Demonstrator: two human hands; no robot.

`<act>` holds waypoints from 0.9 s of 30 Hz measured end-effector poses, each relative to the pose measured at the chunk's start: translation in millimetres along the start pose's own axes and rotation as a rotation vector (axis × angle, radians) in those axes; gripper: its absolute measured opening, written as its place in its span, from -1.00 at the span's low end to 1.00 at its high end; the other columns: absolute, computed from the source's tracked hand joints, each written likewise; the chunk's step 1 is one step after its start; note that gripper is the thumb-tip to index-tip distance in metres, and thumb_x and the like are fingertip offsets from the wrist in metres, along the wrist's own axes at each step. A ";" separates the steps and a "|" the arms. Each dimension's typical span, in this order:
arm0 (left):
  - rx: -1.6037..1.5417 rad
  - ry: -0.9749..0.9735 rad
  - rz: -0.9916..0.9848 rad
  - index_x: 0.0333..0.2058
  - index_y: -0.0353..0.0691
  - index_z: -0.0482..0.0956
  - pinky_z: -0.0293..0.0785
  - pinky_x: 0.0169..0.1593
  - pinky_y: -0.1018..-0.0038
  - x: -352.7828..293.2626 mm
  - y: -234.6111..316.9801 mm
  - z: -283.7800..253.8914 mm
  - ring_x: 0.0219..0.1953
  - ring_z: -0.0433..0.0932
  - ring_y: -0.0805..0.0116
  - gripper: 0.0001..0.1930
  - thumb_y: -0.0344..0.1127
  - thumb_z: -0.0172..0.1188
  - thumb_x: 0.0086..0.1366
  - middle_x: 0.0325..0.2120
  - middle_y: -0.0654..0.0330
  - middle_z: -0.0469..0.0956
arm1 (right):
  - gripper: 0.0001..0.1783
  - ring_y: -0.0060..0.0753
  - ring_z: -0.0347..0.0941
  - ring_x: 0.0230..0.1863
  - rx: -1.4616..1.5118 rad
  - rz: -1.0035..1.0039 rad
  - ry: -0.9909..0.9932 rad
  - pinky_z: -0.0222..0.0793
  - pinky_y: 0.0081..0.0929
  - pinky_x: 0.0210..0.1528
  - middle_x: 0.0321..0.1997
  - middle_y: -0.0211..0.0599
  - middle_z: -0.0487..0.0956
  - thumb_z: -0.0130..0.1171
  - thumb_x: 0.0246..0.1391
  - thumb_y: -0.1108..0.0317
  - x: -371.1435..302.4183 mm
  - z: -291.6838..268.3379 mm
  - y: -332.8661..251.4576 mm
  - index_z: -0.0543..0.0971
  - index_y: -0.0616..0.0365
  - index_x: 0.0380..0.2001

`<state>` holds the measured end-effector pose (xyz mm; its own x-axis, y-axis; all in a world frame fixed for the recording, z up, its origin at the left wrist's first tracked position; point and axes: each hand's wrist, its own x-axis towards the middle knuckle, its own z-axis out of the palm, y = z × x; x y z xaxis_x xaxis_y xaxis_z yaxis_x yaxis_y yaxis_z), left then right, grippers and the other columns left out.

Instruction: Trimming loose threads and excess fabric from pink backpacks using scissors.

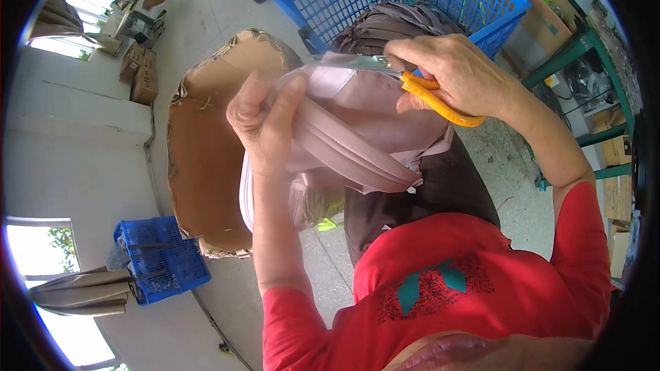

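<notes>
A pale pink fabric bag [402, 117] with padded straps, which looks like a backpack, lies over my lap. My left hand [265, 120] is closed in a pinch on its upper edge, and a wide padded strap [347, 151] slants down from there. Through the loops of orange-handled scissors [447, 108] go the fingers of my right hand [464, 72]. The metal blades point left along the bag's top edge, close to my left fingertips. Whether the blades touch the fabric or a thread I cannot tell. The lower part of the bag is partly hidden behind my left forearm.
Beyond the bag stands a blue plastic crate [505, 10] holding a heap of dark strap-like pieces [399, 24]. A large open cardboard box [206, 158] is at my left. Green metal framing [574, 58] rises at the right. Another blue crate [168, 261] sits by the left wall.
</notes>
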<state>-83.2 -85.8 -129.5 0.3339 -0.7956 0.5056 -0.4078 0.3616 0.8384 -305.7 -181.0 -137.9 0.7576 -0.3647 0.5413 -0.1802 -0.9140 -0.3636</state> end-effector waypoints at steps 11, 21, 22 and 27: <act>0.112 -0.041 0.159 -0.56 -0.31 0.52 0.17 -0.47 0.65 -2.7 -2.5 5.6 -0.59 0.23 0.59 -0.92 -0.51 0.25 -0.08 -0.70 0.36 0.33 | -0.57 -0.24 0.41 -0.66 -0.084 -0.004 -0.150 0.27 -0.39 -0.57 -0.77 -0.27 0.39 0.25 -0.17 0.04 8.1 -20.5 2.3 0.42 0.16 -0.42; 0.133 -0.161 0.133 -0.33 -0.29 0.49 0.15 -0.40 0.67 2.9 -1.4 4.2 -0.47 0.22 0.62 -0.80 -0.44 0.20 0.01 -0.52 0.36 0.32 | -0.44 -0.69 0.33 -0.25 0.903 0.313 0.054 0.34 -0.68 -0.20 -0.20 -0.48 0.40 0.25 -0.24 0.62 22.8 30.8 10.5 0.42 0.08 -0.07; 0.203 -0.102 0.329 -0.14 -0.31 0.39 0.25 -0.26 0.61 0.4 4.7 -1.0 -0.33 0.30 0.52 -0.65 -0.38 0.17 0.06 -0.34 0.24 0.35 | -0.46 -0.70 0.33 -0.24 0.899 0.376 0.077 0.33 -0.69 -0.20 -0.20 -0.47 0.41 0.24 -0.24 0.62 24.7 28.6 8.7 0.43 0.10 -0.08; 0.027 0.282 -0.420 -0.02 -0.36 0.28 0.31 -0.07 0.44 -44.4 -60.9 -69.0 -0.16 0.37 0.33 -0.50 -0.14 0.11 0.17 -0.15 0.11 0.37 | -0.60 -0.62 0.44 -0.33 0.983 0.321 0.482 0.34 -0.64 -0.20 -0.36 -0.40 0.49 0.16 -0.18 0.50 11.5 10.0 24.8 0.45 0.18 -0.16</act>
<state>-14.6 -38.9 -188.9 0.6890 -0.7059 0.1643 -0.2099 0.0227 0.9775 -295.1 -206.1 -148.3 0.4073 -0.7811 0.4733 0.4081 -0.3079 -0.8594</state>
